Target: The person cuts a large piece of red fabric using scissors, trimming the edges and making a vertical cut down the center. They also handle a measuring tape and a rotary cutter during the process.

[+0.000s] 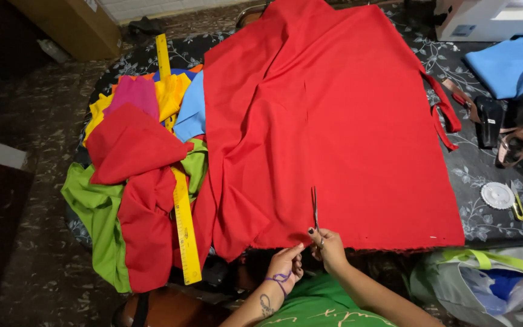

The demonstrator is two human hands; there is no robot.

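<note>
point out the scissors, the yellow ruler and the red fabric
scissors (315, 209), head view, on the blades
yellow ruler (186, 233), head view, on its lower half
red fabric (334, 121), head view, on its middle

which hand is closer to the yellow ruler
Left. The left hand pinches the red fabric edge, just right of the yellow ruler. The right hand, holding scissors, sits farther right.

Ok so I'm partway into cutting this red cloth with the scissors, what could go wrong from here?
The red cloth lies in folds and wrinkles ahead of the scissors, so the cut may wander off line or catch a hidden layer.

Your left hand pinches the edge right beside the blades held by your right hand; a finger could get nicked.

The yellow ruler lies off to the side, not along the cut, so nothing guides it straight.
</note>
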